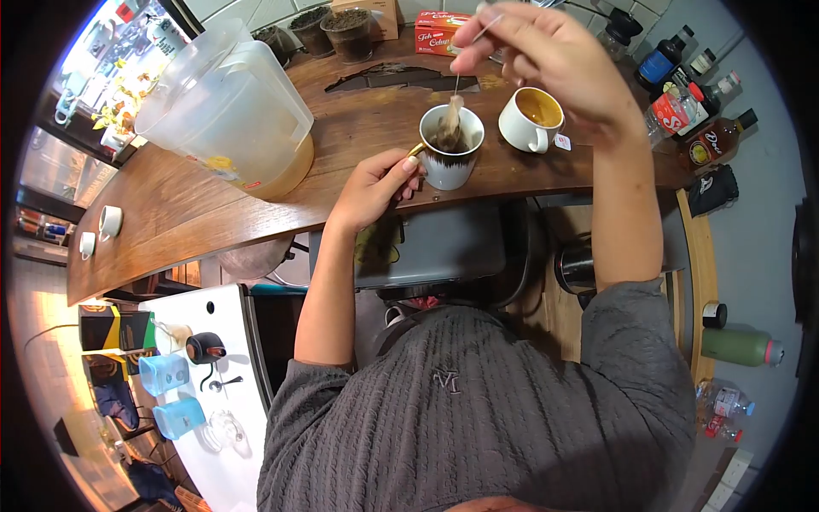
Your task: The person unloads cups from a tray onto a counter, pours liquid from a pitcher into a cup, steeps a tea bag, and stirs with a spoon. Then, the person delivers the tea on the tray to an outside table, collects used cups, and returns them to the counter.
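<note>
A white mug with a dark painted band and a gold handle (449,171) stands near the counter's front edge. My left hand (380,186) is closed round its handle. Above it, my right hand (546,60) pinches a string. From the string hangs a tea bag (455,115), partly inside the mug's mouth. Just right of this mug is a white cup with a yellow inside (522,128), holding an amber liquid. A small paper tag (561,142) hangs beside that cup's handle.
A large clear plastic container (247,111) stands left on the wooden counter (196,200). Behind are a red tea box (433,32) and pots of soil (348,38). Several bottles (674,107) line the right wall. Two small white cups (110,222) sit at the far left.
</note>
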A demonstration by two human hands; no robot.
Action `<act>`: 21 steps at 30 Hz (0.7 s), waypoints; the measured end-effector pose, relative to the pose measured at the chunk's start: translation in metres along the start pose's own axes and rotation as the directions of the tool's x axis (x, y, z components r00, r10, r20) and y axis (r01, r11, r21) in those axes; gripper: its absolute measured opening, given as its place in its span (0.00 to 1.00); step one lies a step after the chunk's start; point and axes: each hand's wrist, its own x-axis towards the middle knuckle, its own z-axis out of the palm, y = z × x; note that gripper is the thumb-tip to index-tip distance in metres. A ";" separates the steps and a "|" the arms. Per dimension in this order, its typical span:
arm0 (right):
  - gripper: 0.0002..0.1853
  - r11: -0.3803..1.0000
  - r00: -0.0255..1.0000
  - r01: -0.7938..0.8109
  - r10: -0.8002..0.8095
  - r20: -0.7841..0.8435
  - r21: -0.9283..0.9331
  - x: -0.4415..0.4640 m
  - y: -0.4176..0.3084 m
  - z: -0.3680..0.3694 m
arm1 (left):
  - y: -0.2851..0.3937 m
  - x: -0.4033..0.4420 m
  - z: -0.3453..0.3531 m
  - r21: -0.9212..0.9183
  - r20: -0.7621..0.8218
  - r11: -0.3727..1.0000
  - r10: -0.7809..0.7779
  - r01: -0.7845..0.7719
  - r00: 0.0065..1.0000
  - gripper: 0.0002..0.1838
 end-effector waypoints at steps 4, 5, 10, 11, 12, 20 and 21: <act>0.16 0.992 0.994 0.110 -0.108 0.030 -0.063 0.002 0.031 -0.002 | -0.003 0.000 -0.001 -0.027 -0.002 1.000 0.003 -0.003 1.000 0.14; 0.17 0.994 0.999 -0.007 0.011 0.032 -0.112 -0.006 0.033 0.005 | -0.003 0.000 -0.001 -0.028 -0.003 1.000 0.004 -0.004 1.000 0.14; 0.18 0.989 0.985 -0.126 0.134 0.109 -0.075 -0.007 0.081 0.013 | -0.001 0.000 -0.001 -0.012 0.014 1.000 0.023 -0.023 1.000 0.14; 0.19 0.991 0.987 -0.124 0.127 0.100 -0.041 -0.007 0.074 0.011 | -0.001 0.000 -0.001 -0.011 0.014 1.000 0.022 -0.022 1.000 0.14; 0.19 0.998 0.992 -0.059 0.062 0.112 -0.026 -0.004 0.065 0.007 | -0.001 0.000 -0.001 -0.018 0.009 1.000 0.010 -0.010 1.000 0.14; 0.19 0.991 0.998 0.057 -0.058 -0.006 -0.119 0.010 -0.017 -0.005 | -0.003 0.001 -0.003 -0.015 0.008 1.000 0.004 -0.004 1.000 0.14; 0.19 0.995 0.998 0.034 -0.040 -0.053 -0.095 0.006 -0.021 -0.001 | -0.003 0.001 -0.003 -0.020 0.011 1.000 0.005 -0.004 1.000 0.14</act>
